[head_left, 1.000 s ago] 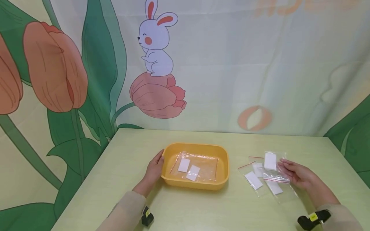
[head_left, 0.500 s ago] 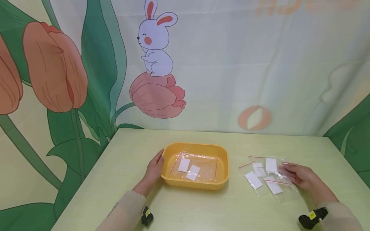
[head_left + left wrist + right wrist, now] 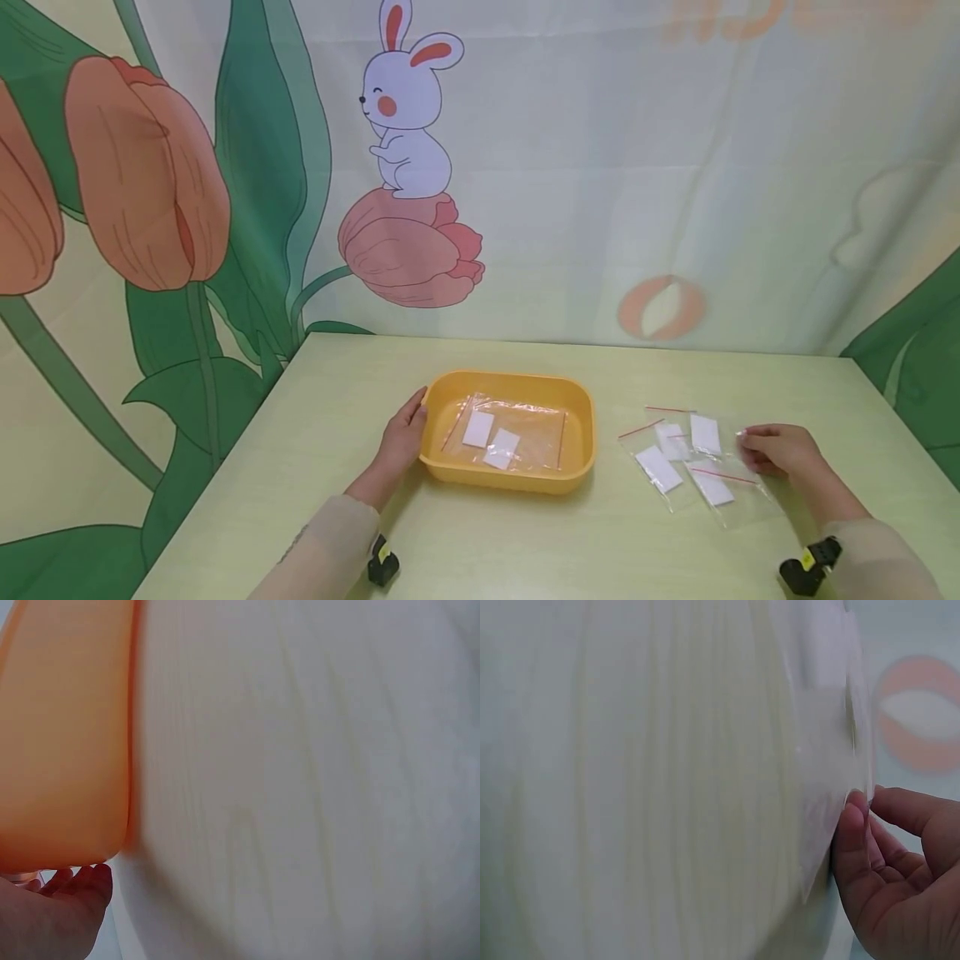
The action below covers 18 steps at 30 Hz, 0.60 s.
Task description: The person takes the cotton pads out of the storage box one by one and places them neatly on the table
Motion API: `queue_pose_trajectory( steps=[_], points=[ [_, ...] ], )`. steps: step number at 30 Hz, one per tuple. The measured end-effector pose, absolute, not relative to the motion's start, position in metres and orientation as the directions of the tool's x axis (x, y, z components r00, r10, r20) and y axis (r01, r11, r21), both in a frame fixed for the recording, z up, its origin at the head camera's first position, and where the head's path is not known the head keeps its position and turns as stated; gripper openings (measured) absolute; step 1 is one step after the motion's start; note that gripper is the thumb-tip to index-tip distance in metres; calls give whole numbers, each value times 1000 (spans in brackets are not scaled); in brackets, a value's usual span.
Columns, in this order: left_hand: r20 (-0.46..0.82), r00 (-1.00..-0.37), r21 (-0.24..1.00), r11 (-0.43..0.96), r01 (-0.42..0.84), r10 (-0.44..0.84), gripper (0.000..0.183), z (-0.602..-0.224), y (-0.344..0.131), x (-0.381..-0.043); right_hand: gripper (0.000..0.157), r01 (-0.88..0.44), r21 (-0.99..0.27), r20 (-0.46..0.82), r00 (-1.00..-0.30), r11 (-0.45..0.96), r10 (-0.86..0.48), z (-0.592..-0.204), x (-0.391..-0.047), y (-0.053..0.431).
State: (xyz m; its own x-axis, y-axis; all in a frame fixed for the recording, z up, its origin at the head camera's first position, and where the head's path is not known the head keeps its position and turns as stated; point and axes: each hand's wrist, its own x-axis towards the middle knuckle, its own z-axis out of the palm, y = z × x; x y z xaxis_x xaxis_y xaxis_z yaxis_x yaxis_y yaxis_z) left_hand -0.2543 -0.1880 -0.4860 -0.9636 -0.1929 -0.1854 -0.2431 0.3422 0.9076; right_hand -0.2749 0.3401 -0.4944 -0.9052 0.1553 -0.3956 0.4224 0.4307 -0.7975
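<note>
A yellow plastic tray (image 3: 507,481) stands on the table, with clear zip bags (image 3: 536,425) holding white cards inside it. My left hand (image 3: 399,435) holds the tray's left end, fingers against the outer wall; the left wrist view shows its fingertips (image 3: 96,877) there. To the right lies a loose group of zip bags, each with a white card (image 3: 658,468). My right hand (image 3: 780,450) is at their right side. In the right wrist view its thumb and index finger pinch the edge of a clear zip bag (image 3: 821,772). Its other fingers are curled.
The pale wood-grain table (image 3: 510,550) runs back to a printed cloth backdrop (image 3: 555,167). A strip of table separates the tray from the loose bags. Black wrist cameras (image 3: 383,562) sit at both sleeves.
My right hand has lowered the pinched bag onto the other loose bags and shifted slightly right to its edge. The left hand and the tray stay in place.
</note>
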Motion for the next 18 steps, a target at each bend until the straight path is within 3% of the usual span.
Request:
queue_pose_trajectory(
  steps=[10, 18],
  points=[
    [-196, -961, 904, 344, -255, -196, 50, -487, -187, -255, 45, 417, -703, -346, -908, 576, 235, -494, -276, 337],
    [-193, -960, 901, 352, -255, -202, 50, -486, -187, -254, 44, 392, -712, -318, -920, 583, 230, -490, -274, 341]
  ],
)
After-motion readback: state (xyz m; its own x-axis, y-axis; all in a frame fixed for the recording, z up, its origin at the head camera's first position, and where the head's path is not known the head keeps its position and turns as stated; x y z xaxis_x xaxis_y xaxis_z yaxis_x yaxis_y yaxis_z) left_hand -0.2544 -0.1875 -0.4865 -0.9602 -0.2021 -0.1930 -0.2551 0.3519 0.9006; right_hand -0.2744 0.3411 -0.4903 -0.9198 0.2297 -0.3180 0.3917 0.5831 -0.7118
